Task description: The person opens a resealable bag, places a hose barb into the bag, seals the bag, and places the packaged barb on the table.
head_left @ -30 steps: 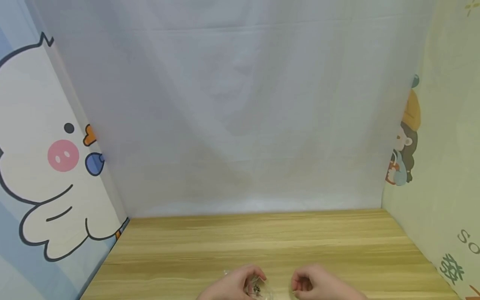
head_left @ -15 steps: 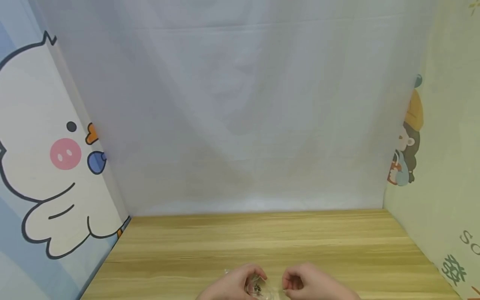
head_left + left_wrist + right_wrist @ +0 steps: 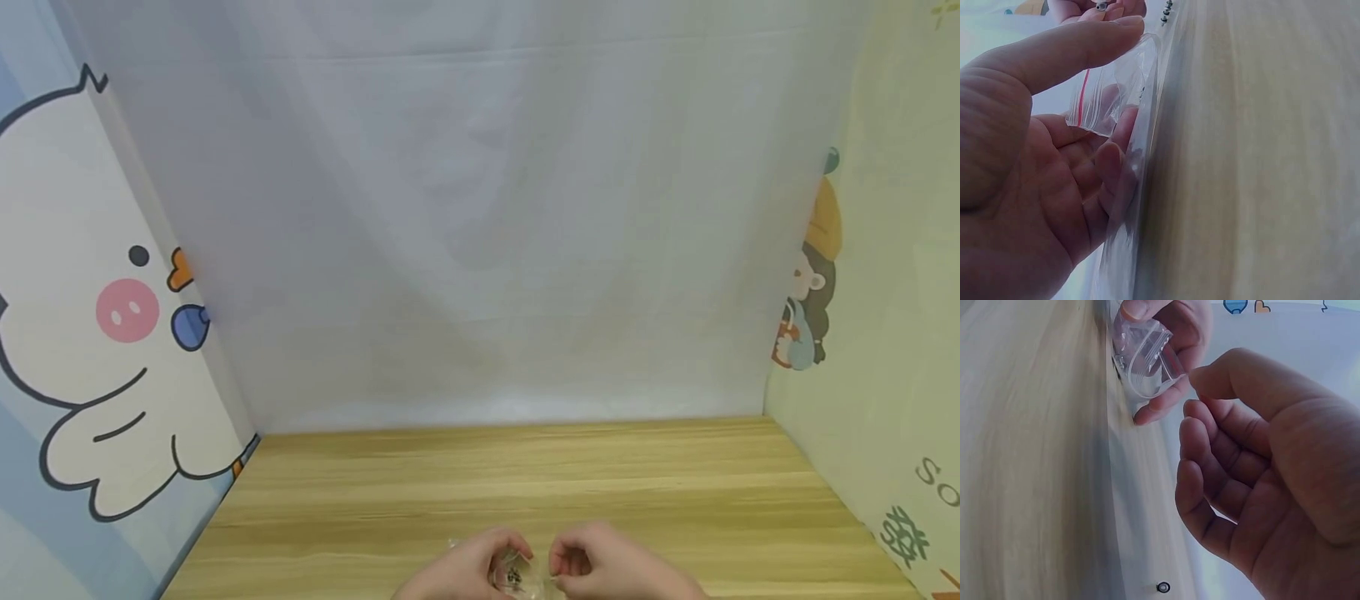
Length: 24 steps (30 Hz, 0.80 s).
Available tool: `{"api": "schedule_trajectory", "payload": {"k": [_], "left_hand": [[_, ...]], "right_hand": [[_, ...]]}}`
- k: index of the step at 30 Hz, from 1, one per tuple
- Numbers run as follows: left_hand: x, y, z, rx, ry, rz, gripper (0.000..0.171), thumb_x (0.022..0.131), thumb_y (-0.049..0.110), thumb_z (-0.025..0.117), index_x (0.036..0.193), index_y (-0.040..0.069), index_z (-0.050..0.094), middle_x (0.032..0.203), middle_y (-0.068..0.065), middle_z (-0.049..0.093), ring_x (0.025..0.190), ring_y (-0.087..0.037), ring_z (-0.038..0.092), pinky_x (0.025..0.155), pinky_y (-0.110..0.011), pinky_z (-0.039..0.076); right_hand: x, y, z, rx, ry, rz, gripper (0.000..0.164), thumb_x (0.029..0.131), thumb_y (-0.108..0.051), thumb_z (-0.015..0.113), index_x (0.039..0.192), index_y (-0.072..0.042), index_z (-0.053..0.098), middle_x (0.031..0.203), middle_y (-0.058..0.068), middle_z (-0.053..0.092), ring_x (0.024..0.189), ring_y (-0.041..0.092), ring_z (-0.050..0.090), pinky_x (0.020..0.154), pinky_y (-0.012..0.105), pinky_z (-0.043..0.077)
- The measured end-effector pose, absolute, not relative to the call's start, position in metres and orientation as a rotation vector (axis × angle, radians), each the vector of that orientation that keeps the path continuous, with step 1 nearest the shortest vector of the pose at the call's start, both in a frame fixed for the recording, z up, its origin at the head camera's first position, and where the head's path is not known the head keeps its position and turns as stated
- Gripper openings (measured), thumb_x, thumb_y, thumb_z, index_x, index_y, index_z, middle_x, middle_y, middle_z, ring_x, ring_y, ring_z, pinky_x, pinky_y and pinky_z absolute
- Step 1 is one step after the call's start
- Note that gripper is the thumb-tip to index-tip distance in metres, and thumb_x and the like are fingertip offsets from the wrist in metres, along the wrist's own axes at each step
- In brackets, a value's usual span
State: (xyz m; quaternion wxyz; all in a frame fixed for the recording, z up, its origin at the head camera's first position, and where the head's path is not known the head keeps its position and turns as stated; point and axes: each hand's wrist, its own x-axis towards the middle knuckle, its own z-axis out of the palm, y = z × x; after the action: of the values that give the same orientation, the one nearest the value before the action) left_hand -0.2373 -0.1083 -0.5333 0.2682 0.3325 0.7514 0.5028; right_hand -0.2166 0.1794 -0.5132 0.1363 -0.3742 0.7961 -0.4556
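Observation:
My left hand (image 3: 465, 571) holds a clear zip bag (image 3: 1154, 359) with a red line along its mouth. Thumb and fingers curl round the bag, close over the table. Small dark metal pieces (image 3: 513, 577) show within the left hand's curve in the head view. Just to the right is my right hand (image 3: 611, 571), its thumb and index finger pinched together near the bag's mouth. In the left wrist view a small silvery metal piece (image 3: 1102, 7) shows at the right fingertips; I cannot tell its kind.
The wood-grain table (image 3: 510, 475) runs back to a white cloth (image 3: 487, 250). Printed cloths stand at the left (image 3: 75, 250) and right (image 3: 885, 333). A small round dark-rimmed piece (image 3: 1163, 587) lies on the table. A row of small dark pieces (image 3: 1166, 11) shows beyond the bag.
My right hand has moved left toward the bag, narrowing the gap between the hands. My left hand has stayed nearly in place with the bag.

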Motion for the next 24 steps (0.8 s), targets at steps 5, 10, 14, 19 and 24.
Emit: {"api": "schedule_trajectory", "payload": {"k": [5, 10, 14, 19, 24], "left_hand": [[-0.237, -0.11, -0.533, 0.918, 2.019, 1.352, 0.046, 0.095, 0.02, 0.084, 0.135, 0.009, 0.062, 0.105, 0.007, 0.064, 0.079, -0.002, 0.059, 0.071, -0.022, 0.053], [-0.235, -0.108, -0.531, 0.873, 2.006, 1.388, 0.045, 0.094, 0.014, 0.083, 0.133, 0.009, 0.064, 0.101, 0.004, 0.065, 0.077, -0.003, 0.059, 0.069, -0.021, 0.051], [-0.238, -0.109, -0.534, 0.905, 2.005, 1.359, 0.046, 0.095, 0.019, 0.083, 0.134, 0.009, 0.063, 0.099, 0.007, 0.064, 0.077, -0.002, 0.06, 0.069, -0.022, 0.053], [-0.24, -0.11, -0.536, 0.937, 2.008, 1.344, 0.046, 0.096, 0.025, 0.083, 0.135, 0.012, 0.062, 0.099, 0.009, 0.064, 0.077, -0.002, 0.06, 0.071, -0.023, 0.055], [-0.234, -0.108, -0.532, 0.882, 2.037, 1.372, 0.043, 0.094, 0.017, 0.084, 0.132, 0.012, 0.064, 0.095, 0.006, 0.064, 0.075, -0.002, 0.058, 0.068, -0.022, 0.052]], "right_hand": [[-0.218, 0.173, -0.513, -1.076, 2.289, -1.331, 0.006, 0.1, -0.011, 0.076, 0.096, -0.015, 0.074, 0.082, -0.015, 0.066, 0.07, -0.002, 0.058, 0.062, 0.023, 0.054], [-0.218, 0.168, -0.511, -1.062, 2.261, -1.348, 0.005, 0.101, -0.011, 0.075, 0.096, -0.014, 0.074, 0.083, -0.014, 0.067, 0.07, -0.001, 0.059, 0.062, 0.024, 0.054], [-0.218, 0.165, -0.51, -1.068, 2.266, -1.34, 0.005, 0.1, -0.011, 0.075, 0.097, -0.015, 0.075, 0.083, -0.015, 0.067, 0.07, -0.002, 0.059, 0.062, 0.024, 0.054], [-0.219, 0.162, -0.508, -1.094, 2.268, -1.325, 0.004, 0.101, -0.013, 0.075, 0.098, -0.015, 0.075, 0.083, -0.016, 0.067, 0.07, -0.003, 0.06, 0.063, 0.023, 0.055], [-0.221, 0.158, -0.509, -1.13, 2.284, -1.311, 0.004, 0.102, -0.014, 0.075, 0.098, -0.014, 0.075, 0.085, -0.018, 0.066, 0.072, -0.003, 0.06, 0.064, 0.023, 0.055]]}}
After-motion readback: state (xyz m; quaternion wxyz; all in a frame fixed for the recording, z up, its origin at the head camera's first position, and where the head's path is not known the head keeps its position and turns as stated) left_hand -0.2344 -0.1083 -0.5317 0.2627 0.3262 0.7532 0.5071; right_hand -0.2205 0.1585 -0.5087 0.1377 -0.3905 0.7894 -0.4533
